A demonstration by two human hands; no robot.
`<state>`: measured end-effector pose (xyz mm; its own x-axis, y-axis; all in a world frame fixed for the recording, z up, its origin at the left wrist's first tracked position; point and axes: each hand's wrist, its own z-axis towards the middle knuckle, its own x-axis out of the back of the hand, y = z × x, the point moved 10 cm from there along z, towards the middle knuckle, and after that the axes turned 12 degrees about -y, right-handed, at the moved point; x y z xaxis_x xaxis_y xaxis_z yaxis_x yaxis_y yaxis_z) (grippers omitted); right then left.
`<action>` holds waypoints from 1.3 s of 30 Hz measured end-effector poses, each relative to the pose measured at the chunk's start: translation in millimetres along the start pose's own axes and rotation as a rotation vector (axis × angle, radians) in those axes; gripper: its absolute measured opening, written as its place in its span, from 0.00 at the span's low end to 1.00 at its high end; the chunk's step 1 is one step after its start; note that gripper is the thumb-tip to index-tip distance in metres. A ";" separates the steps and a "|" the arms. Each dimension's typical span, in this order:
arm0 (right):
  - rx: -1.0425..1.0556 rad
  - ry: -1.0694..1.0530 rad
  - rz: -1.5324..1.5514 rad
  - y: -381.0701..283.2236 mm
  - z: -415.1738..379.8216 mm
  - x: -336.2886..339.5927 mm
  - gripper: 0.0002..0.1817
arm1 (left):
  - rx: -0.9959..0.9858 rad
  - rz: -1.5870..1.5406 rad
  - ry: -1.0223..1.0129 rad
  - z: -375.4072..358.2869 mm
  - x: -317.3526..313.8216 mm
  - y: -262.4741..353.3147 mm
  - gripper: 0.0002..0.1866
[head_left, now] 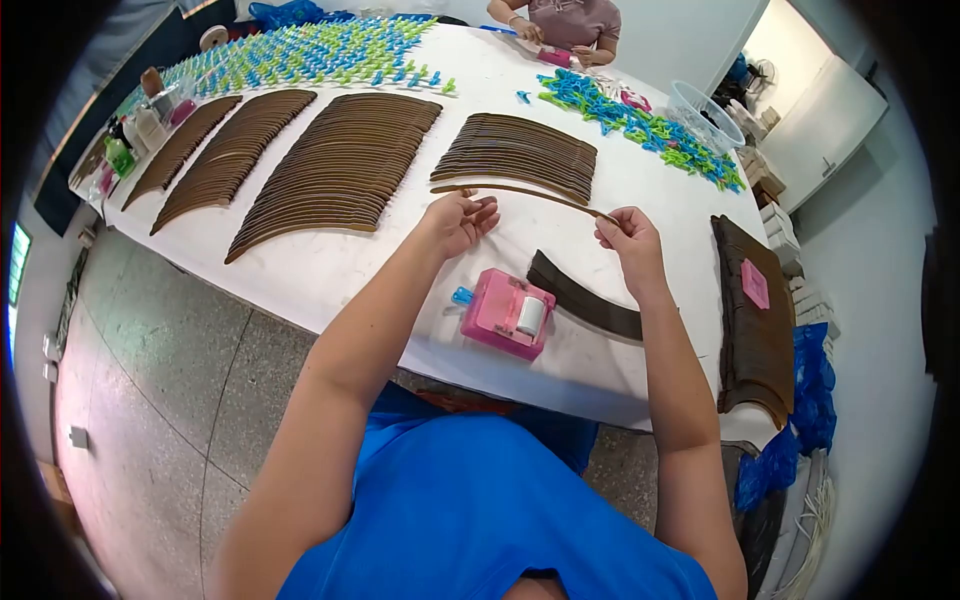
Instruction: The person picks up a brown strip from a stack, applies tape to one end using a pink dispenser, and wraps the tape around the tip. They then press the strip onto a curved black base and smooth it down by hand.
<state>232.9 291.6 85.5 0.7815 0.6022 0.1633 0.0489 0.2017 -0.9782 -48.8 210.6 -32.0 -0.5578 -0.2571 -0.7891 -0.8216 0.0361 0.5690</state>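
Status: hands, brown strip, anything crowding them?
Right hand pinching thin curved brown strip at right end. Left hand by its left part, grip unclear. Close beyond, row of curved brown strips; on near side, pink plastic box.

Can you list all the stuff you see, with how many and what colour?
table: one, white, middle
strip rows: four, brown, on table
single strip: one, brown, at the hands
curved piece: one, blackish, by right forearm
box: one, pink, near edge
clips: uncountable, blue and green, mostly far side
stack: one, dark brown, right end
bottles: several, mixed, left end
co-worker: one, mauve top, across
door: one, white, right
shirt: one, blue, bottom
left hand, right hand: two, bare, centre
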 end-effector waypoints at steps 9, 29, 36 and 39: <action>-0.114 0.012 -0.240 65.8 50.2 18.2 0.11 | 0.145 0.749 -0.077 -15.0 -13.5 9.2 0.18; -0.173 -0.078 -0.932 74.4 9.3 -13.6 0.28 | -0.561 2.169 -0.071 -38.1 -77.3 8.8 0.13; -0.288 -0.081 -1.108 68.1 15.2 -25.6 0.35 | -0.498 2.221 -0.026 -23.7 -79.5 11.0 0.16; -0.335 -0.101 -1.094 65.4 25.0 -26.8 0.36 | -0.447 2.223 -0.014 -15.1 -76.0 13.3 0.18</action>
<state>199.6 308.0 20.4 0.1660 0.2932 0.9415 0.8460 0.4483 -0.2888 -15.5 216.0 39.1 -0.2598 -0.1261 0.9574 0.9645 0.0140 0.2636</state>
